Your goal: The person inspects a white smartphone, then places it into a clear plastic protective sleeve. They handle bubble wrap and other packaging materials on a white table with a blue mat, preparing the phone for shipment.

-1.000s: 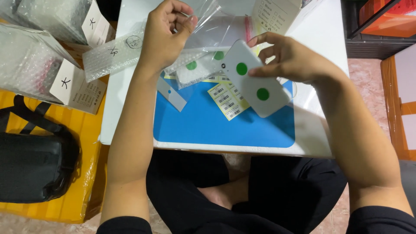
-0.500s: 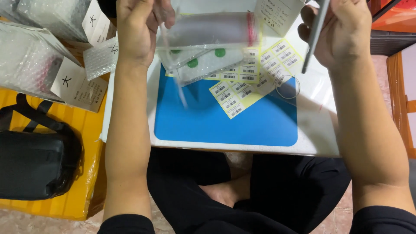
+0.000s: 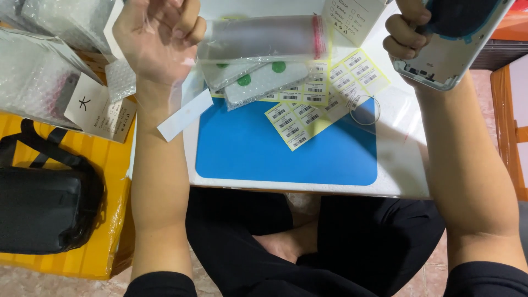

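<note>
Head view, looking down on my hands: my right hand is clamped on a phone back cover, inner side toward me, held up at the table's far right corner with its long axis tilted up and away. My left hand is curled shut, pinching thin clear film that hangs by the wrist. The clear plastic bag lies between the hands, long axis crosswise, nearer my left, above the blue mat and barcode stickers.
</note>
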